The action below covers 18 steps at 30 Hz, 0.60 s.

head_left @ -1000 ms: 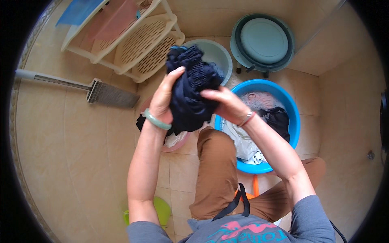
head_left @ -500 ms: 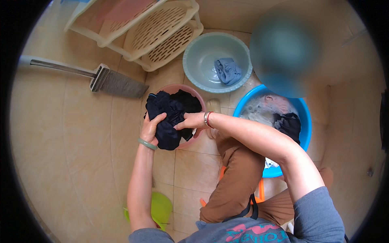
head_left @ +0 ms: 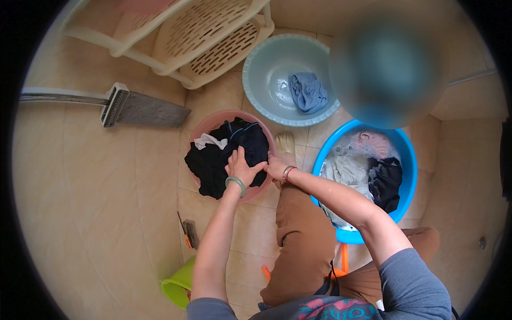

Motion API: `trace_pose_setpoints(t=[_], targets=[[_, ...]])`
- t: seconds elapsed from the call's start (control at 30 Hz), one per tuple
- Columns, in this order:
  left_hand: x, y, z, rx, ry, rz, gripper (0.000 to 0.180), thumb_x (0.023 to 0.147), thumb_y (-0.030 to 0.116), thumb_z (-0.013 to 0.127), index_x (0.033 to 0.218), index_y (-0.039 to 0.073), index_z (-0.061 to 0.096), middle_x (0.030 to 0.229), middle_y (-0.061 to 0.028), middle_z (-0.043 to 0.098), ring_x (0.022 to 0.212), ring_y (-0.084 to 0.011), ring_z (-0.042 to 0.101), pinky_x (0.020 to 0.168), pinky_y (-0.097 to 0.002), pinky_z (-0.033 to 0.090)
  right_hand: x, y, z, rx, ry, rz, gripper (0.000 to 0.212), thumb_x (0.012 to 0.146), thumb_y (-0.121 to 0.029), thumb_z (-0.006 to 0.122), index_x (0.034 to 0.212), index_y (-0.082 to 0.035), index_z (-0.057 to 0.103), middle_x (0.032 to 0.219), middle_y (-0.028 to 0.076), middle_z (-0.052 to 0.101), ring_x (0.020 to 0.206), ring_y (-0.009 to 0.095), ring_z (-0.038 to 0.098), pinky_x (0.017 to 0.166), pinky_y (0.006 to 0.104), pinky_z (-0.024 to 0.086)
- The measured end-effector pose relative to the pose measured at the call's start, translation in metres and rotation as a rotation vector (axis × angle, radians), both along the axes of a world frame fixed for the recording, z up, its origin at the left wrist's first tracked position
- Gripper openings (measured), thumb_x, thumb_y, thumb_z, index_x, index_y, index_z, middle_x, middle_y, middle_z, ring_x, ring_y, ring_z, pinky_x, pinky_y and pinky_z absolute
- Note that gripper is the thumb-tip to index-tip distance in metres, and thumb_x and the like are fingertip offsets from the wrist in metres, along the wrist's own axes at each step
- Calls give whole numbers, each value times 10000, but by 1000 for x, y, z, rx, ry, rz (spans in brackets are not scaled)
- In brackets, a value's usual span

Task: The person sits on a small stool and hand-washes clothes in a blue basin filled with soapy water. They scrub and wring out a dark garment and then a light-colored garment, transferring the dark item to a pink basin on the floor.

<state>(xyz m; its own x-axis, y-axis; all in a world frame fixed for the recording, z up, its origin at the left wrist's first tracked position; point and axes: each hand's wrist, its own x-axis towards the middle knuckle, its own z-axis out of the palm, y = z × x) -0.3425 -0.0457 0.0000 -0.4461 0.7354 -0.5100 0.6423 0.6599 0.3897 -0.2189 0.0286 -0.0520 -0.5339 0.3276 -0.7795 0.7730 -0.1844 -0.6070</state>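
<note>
A pink basin (head_left: 194,134) stands on the floor in front of me, heaped with dark clothes (head_left: 205,170). A small white cloth (head_left: 209,141) shows among them. On the right of the heap lies a navy garment (head_left: 250,140) with a thin blue stripe. My left hand (head_left: 244,166), with a green bangle at its wrist, rests on this garment, fingers spread and thumb stretched to the right. At the basin's right rim my right hand (head_left: 276,166) has its fingers closed at the garment's edge; their tips are partly hidden.
A blue tub (head_left: 412,176) to the right holds wet clothes in suds. Behind is a pale green basin (head_left: 261,80) with a blue-grey cloth (head_left: 308,92). A cream rack (head_left: 205,53), a sponge mop (head_left: 146,109), a small brush (head_left: 190,233) and a lime-green bucket (head_left: 178,285) stand leftward.
The dark bundle between my hands has come down into the pink basin and spread out. My left hand has shifted right, onto the garment. The white cloth has come into sight.
</note>
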Motion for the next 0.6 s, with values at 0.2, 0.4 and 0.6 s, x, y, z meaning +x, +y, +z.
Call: trace_pose_setpoints(t=[0.2, 0.4, 0.6], targets=[[4, 7, -40, -98, 380, -200, 963, 677, 481, 782, 1443, 122, 323, 1418, -229, 357, 1267, -354, 368, 1001, -450, 302, 2, 4, -9, -143, 94, -152, 684, 848, -269, 638, 1365, 88, 369, 1113, 252, 617, 854, 335, 674, 656, 376, 576], [14, 7, -34, -16, 338, -85, 928, 671, 368, 811, 1435, 154, 330, 1405, -229, 353, 1259, -369, 364, 993, -458, 299, 11, 5, 10, 103, 174, -167, 765, 825, -403, 651, 1429, -34, 360, 1270, 197, 573, 1105, 292, 593, 953, 337, 445], [42, -23, 5, 325, 226, -37, 724, 743, 278, 744, 1390, 167, 438, 1395, -163, 419, 1252, -361, 407, 969, -491, 364, 20, 6, 10, -146, 301, -365, 693, 890, -372, 629, 1461, -110, 337, 1410, 102, 459, 1160, 208, 537, 679, 305, 567]])
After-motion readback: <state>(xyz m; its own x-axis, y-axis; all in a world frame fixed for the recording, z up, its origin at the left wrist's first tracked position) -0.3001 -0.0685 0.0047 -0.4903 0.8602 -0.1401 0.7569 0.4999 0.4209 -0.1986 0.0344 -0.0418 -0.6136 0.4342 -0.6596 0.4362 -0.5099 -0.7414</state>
